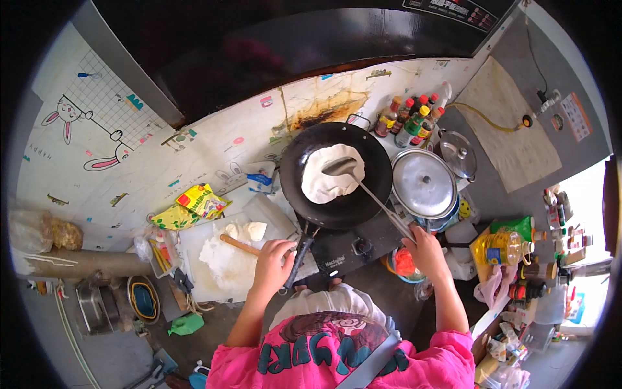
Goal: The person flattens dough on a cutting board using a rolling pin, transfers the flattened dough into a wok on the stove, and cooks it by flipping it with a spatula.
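A black wok [295, 175] sits on the stove, with a round, flat white dough sheet [317, 185] inside it. The metal ladle [372, 194] is in my right hand [426, 249], closed round its handle end, and the ladle's head rests on or just over the dough. My left hand [273, 264] is beside the wok's black handle [299, 260]; its fingers are bent towards the handle, and whether they grip it is unclear. To the left, a wooden rolling pin [240, 244] lies on a floured white board [194, 246] near pieces of dough [254, 231].
A lidded silver pot [424, 185] stands right of the wok, with a smaller lid [457, 154] behind it. Sauce bottles [409, 128] line the wall. A yellow packet [203, 201] lies behind the board. An oil bottle [502, 248] stands at the right.
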A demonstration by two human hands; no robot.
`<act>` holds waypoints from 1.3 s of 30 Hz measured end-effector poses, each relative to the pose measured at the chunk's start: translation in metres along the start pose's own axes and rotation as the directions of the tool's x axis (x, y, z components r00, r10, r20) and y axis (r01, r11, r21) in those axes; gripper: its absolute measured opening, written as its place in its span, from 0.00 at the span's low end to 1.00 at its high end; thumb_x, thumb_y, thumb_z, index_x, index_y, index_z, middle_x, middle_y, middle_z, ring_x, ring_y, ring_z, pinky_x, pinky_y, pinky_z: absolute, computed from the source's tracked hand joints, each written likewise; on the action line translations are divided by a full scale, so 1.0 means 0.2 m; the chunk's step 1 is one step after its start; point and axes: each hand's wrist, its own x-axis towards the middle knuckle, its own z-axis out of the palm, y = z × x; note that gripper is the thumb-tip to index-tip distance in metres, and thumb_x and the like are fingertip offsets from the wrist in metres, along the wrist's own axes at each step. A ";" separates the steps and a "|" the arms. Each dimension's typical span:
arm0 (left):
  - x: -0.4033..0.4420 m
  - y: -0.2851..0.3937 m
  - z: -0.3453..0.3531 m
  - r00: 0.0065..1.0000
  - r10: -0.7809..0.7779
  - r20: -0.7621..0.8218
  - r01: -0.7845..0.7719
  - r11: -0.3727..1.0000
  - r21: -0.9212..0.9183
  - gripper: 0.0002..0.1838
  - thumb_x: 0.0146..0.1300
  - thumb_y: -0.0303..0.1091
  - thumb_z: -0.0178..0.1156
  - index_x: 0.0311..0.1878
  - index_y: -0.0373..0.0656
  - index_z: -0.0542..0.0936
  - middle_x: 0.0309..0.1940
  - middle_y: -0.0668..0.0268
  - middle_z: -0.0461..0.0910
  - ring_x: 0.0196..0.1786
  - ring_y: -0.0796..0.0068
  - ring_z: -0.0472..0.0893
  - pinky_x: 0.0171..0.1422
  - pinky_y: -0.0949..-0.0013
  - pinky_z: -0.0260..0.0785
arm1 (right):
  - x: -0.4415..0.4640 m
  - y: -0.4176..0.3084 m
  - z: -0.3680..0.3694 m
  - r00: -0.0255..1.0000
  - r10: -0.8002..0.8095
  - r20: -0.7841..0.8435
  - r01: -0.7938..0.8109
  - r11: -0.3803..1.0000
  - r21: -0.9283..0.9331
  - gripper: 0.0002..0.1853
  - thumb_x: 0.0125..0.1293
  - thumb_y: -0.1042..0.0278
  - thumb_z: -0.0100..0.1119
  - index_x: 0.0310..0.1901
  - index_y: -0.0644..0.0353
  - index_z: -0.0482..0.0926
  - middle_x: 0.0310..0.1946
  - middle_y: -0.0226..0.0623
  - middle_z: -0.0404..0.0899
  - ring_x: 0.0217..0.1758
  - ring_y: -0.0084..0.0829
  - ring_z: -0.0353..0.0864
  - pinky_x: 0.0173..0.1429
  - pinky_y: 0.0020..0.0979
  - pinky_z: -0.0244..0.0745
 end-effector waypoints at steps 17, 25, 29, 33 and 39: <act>0.56 0.09 0.14 0.963 0.172 0.207 -0.219 0.948 0.230 0.06 0.54 0.29 0.63 0.35 0.40 0.83 0.32 0.63 0.79 0.40 0.60 0.76 0.47 0.61 0.70 | -0.10 0.10 -0.26 0.991 0.100 0.090 -0.065 0.940 -0.335 0.13 0.62 0.65 0.58 0.40 0.66 0.71 0.27 0.52 0.78 0.33 0.53 0.79 0.38 0.48 0.72; 0.77 -0.01 0.33 0.908 0.136 0.396 -0.296 0.878 0.377 0.05 0.53 0.31 0.61 0.27 0.42 0.83 0.30 0.60 0.80 0.40 0.57 0.78 0.45 0.59 0.72 | -0.18 0.04 -0.45 0.989 0.127 0.069 -0.096 0.934 -0.345 0.13 0.62 0.65 0.58 0.42 0.64 0.71 0.27 0.51 0.78 0.33 0.53 0.79 0.38 0.48 0.72; 0.91 -0.19 0.67 0.868 0.003 0.497 -0.284 0.823 0.492 0.06 0.49 0.32 0.61 0.23 0.41 0.82 0.27 0.56 0.81 0.35 0.53 0.81 0.40 0.55 0.74 | -0.15 0.12 -0.41 1.000 0.014 0.020 -0.006 0.947 -0.321 0.12 0.64 0.63 0.56 0.39 0.64 0.69 0.26 0.49 0.79 0.28 0.50 0.80 0.31 0.45 0.74; 0.96 -0.25 0.81 0.855 -0.017 0.519 -0.306 0.791 0.530 0.06 0.49 0.31 0.60 0.23 0.41 0.83 0.27 0.56 0.82 0.34 0.55 0.82 0.39 0.56 0.75 | -0.12 0.17 -0.39 0.999 0.025 0.033 -0.016 0.967 -0.255 0.14 0.65 0.62 0.56 0.42 0.64 0.70 0.27 0.49 0.79 0.27 0.50 0.80 0.31 0.45 0.74; 0.95 -0.19 0.83 0.827 -0.045 0.560 -0.365 0.715 0.596 0.06 0.49 0.29 0.58 0.25 0.44 0.84 0.28 0.58 0.83 0.36 0.59 0.83 0.41 0.60 0.76 | -0.06 0.24 -0.32 0.997 0.016 0.080 0.005 0.969 -0.249 0.13 0.64 0.61 0.58 0.39 0.63 0.70 0.25 0.44 0.79 0.27 0.48 0.80 0.31 0.43 0.74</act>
